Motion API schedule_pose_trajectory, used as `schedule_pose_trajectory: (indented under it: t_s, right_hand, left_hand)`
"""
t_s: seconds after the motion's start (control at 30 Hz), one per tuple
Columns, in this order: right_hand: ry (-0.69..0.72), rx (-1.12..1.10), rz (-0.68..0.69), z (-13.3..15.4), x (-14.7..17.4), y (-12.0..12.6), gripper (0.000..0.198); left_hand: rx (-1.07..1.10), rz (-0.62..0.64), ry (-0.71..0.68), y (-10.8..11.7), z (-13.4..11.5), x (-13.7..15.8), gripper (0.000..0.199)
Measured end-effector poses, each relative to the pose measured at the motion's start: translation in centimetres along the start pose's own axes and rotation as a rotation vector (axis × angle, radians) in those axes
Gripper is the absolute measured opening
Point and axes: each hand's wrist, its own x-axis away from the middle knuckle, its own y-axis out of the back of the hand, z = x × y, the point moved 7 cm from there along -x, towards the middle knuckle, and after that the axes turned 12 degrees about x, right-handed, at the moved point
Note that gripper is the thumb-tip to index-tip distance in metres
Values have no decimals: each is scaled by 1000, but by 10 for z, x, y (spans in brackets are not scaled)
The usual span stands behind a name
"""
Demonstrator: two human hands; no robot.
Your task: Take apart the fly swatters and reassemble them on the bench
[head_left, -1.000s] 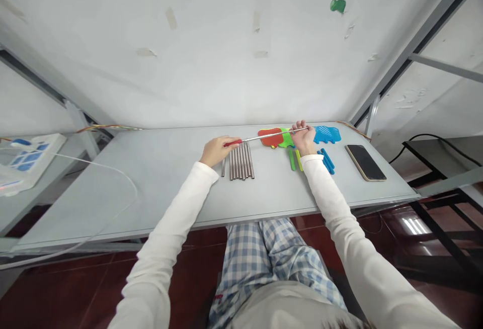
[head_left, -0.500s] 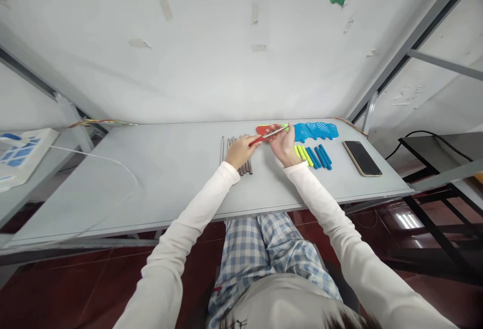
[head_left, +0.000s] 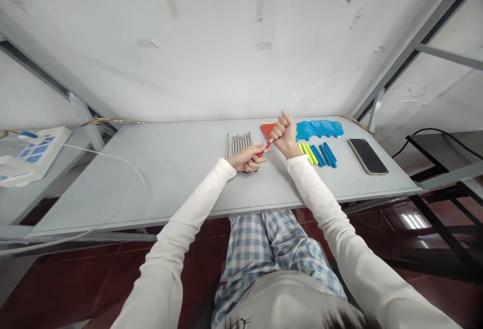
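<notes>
Between my two hands is a slim metal rod with a red handle [head_left: 269, 144]. My left hand [head_left: 246, 159] is closed around the red handle. My right hand [head_left: 285, 134] makes a fist around the metal shaft, and a bit of the shaft shows above it. Under and behind my left hand lie several thin metal rods [head_left: 241, 140], partly hidden. An orange-red flat piece [head_left: 266, 129] lies behind my right hand. To its right are blue textured flat pieces [head_left: 320, 129], with yellow sticks [head_left: 308, 153] and blue sticks [head_left: 328, 155] in front of them.
A phone [head_left: 368, 157] lies at the right of the grey table [head_left: 181, 168]. On the left, a white and blue device [head_left: 37, 153] rests on another surface, and a white cable [head_left: 124, 163] crosses the table. A wall [head_left: 211, 67] stands behind.
My right hand was open with the shaft lying across its fingers; now it is closed around the shaft. My left hand has shifted slightly and turned, still on the red handle.
</notes>
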Motion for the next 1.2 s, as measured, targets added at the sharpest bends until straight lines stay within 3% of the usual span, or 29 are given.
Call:
schedule_pose_trajectory:
  t_s: [0.07,0.1,0.17,0.27,0.37,0.43,0.53,0.63,0.73,0.8,0.93,1.0,1.1,1.2]
  right_hand:
    - [44,25,16,22,-10,10,51]
    - [63,38,13,30,-15,15,51]
    - [33,83,45,32,-24,19,50]
    - [-102,231,118,-3,-29,9,39]
    - [-143,576,29,-47,-26,3,23]
    - [-120,660,-16,-67,-23,-3,16]
    - [-20,764,-14,-73,-15,-10,18]
    - [143,1018,-21,-62,-2,-15,9]
    - [275,1098,4,-52,14,-20,13]
    - [319,1009,64,-50,23,-22,18]
    - [249,826,131,-49,27,-8,26]
    - [255,854,69,-42,28,10,22]
    - [376,1037,-119,-26,34,39,19]
    - [444,1278,-155,-25,39,51,24]
  left_hand:
    - [214,124,102,-1,11,13,39]
    - [286,125,100,4,14,18,38]
    - [396,16,-4,22,12,26,30]
    - [464,-239,-251,57,-2,34,22]
    - [391,-439,-427,81,-15,38,42]
    - [297,-524,-484,89,-19,38,52]
    - [184,-594,-512,94,-16,35,55]
    - [61,-683,-544,94,-8,30,54]
    - [-169,-740,-610,81,-4,23,59]
    - [-321,-691,-659,63,-4,15,60]
    - [-539,-576,-766,20,-8,11,58]
    - [-621,-578,-792,3,-10,21,51]
    - [-722,-605,-778,-19,-5,51,27]
    - [-771,-598,-789,-38,16,92,18]
